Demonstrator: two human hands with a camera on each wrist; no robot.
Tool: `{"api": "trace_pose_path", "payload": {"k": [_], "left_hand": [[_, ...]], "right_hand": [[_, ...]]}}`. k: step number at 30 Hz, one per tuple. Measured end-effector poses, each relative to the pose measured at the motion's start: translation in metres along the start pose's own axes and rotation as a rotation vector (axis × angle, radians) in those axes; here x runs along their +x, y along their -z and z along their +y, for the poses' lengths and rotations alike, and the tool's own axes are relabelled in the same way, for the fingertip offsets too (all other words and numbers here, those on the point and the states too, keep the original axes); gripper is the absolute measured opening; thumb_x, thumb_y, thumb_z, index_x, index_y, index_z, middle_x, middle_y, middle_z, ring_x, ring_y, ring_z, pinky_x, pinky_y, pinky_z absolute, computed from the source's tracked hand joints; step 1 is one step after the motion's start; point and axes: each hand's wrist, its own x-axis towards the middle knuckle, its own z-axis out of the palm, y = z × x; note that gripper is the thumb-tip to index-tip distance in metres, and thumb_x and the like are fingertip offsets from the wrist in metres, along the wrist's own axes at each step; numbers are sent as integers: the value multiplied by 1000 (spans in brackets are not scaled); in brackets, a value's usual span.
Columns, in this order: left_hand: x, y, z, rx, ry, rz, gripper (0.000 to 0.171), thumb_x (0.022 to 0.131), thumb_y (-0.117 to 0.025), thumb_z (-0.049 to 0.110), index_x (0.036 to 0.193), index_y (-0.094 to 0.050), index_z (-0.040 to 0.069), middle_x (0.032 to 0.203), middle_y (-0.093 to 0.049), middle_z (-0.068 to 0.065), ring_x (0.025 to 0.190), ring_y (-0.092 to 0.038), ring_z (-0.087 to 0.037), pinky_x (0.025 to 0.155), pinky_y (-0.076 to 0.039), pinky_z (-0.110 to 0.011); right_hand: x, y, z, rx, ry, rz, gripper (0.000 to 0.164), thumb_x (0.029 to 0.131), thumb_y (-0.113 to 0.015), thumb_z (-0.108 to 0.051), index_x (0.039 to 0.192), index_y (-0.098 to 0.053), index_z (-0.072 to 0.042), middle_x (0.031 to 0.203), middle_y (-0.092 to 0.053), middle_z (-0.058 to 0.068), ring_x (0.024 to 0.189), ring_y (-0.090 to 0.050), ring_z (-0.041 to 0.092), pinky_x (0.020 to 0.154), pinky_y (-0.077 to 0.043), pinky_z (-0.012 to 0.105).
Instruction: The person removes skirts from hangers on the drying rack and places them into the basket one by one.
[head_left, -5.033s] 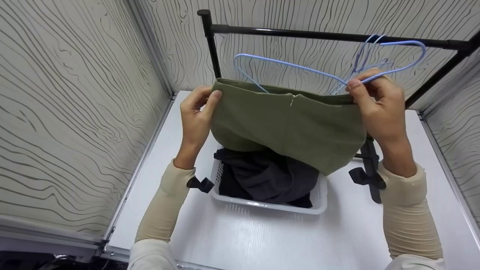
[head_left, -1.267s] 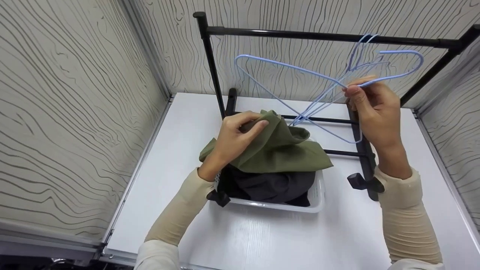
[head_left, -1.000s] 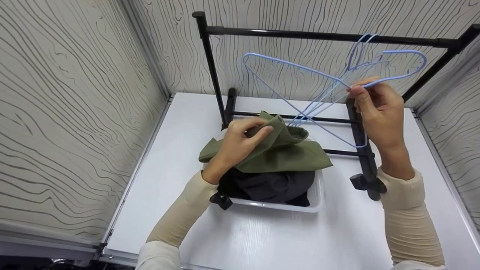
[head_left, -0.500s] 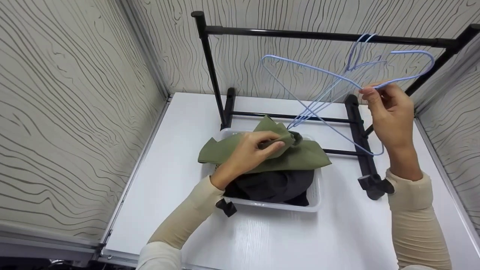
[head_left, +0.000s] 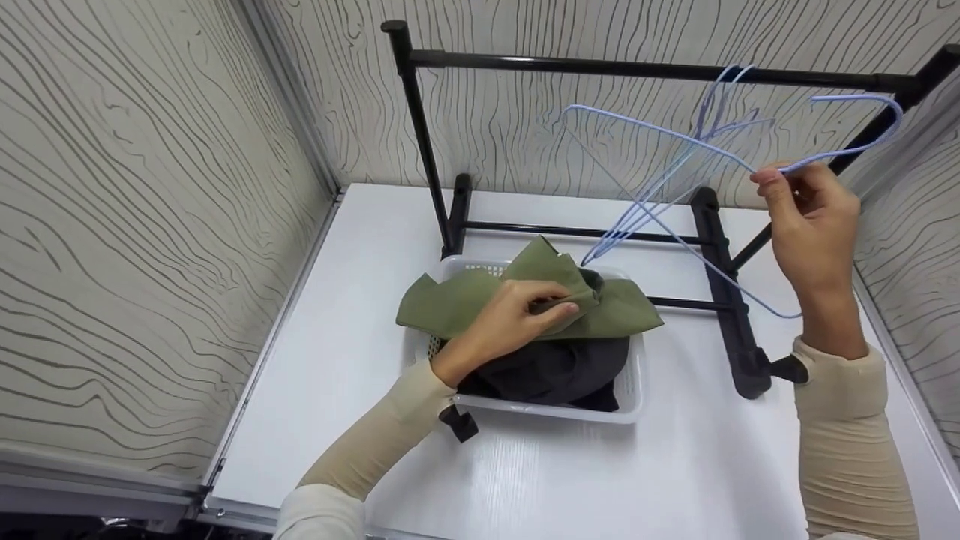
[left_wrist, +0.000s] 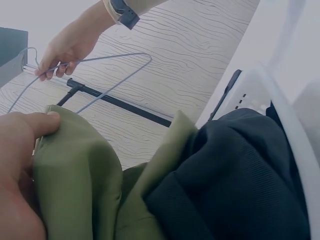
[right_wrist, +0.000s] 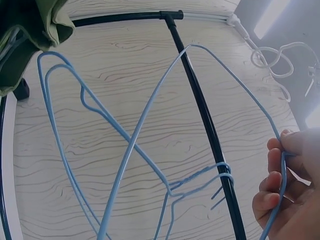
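Observation:
My left hand [head_left: 517, 319] pinches a bunched fold of an olive-green skirt [head_left: 626, 311] between thumb and fingers. The skirt lies crumpled across a white plastic basket [head_left: 525, 409], on top of dark clothes [head_left: 559, 371]. At the upper right, my right hand [head_left: 814, 217] holds a blue wire hanger [head_left: 649, 127] by the neck below its hook. Nothing hangs on this hanger, and it is apart from the skirt. In the left wrist view the thumb presses on the green cloth [left_wrist: 75, 165]; the fingers behind it are mostly hidden.
A black clothes rack [head_left: 562, 64] stands behind the basket on the white table [head_left: 570, 480]. Other blue hangers [head_left: 660, 184] hang from its bar, their lower ends reaching near the basket. Patterned panels [head_left: 150, 225] enclose the table at the sides and back.
The skirt, earlier stretched between both hands, was lowered onto the basket by my left hand. Since then my left hand has shifted down and right with the fold, and my right hand moved right with the hanger.

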Motion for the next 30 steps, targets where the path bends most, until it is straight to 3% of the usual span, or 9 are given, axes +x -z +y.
{"api": "trace_pose_path", "payload": {"k": [3,10,18,30], "left_hand": [[-1,-4,-3,5,15,-22,19,102,-75,22,113,-82,8,107,-81,-5,93,-68,-10,87,-55,-22],[-5,-15,-12,31,36,-66,21,102,-76,25,115,-82,10,109,-81,-3,95,-70,-9,88,-55,-20],[-8,-24,-22,74,78,-122,25,103,-73,32,120,-82,16,111,-81,1,91,-67,-7,84,-53,-20],[-9,-34,-41,192,151,-229,21,104,-72,28,118,-83,16,113,-82,1,101,-76,-12,92,-59,-25]], "right_hand": [[1,5,5,-23,5,4,26,107,-64,-11,110,-73,14,101,-72,-17,85,-63,1,74,-48,15],[3,10,10,-19,-109,77,14,105,-67,-6,104,-77,4,94,-72,-16,83,-63,3,79,-50,14],[3,26,20,-68,-188,99,15,105,-68,-11,107,-77,0,94,-71,-17,86,-63,1,82,-50,14],[-3,47,22,-219,-248,153,17,106,-67,-17,107,-78,-4,89,-63,-22,79,-53,0,71,-40,14]]}}
